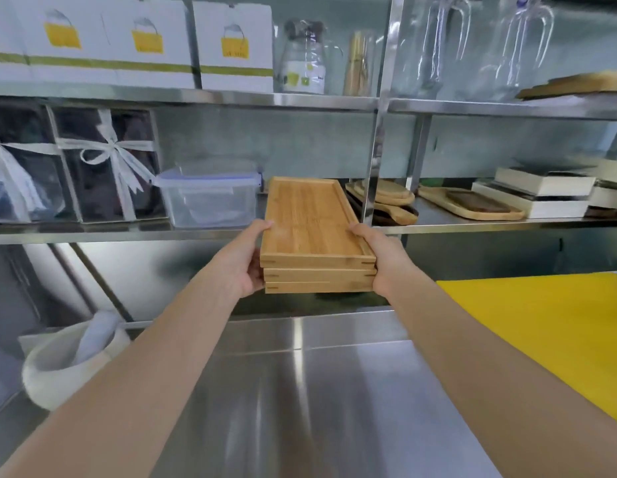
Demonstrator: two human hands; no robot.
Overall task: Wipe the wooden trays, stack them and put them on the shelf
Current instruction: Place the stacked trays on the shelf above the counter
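**Stack at the shelf lip, long axis pointing in**

Head view. Steel everywhere: a bare steel counter [300, 391] below, steel shelving behind it, a yellow board [541, 339] lying on the counter at 3 o'clock. Middle shelf [93, 232] runs across at 12 o'clock, its front edge just behind the hands.

Stack of wooden trays [312, 232], three layers countable at the near end, held level above the counter. Long axis runs straight away from the person, toward 12 o'clock; far end already reaches over the shelf edge, though whether it rests on the shelf cannot be told.

Left hand [243, 262] grasps the near left corner, thumb on the top rim, fingers under. Right hand [379, 257] mirrors it on the near right corner. Both equally close; neither leads.

Gap for the stack is narrow: clear plastic box [207, 198] just beside it at 9 o'clock, shelf upright [372, 188] and round wooden boards [386, 198] close at 3 o'clock.

Judgement: stacking appears done; the remaining move is a straight push inward, kept square to avoid clipping the upright.
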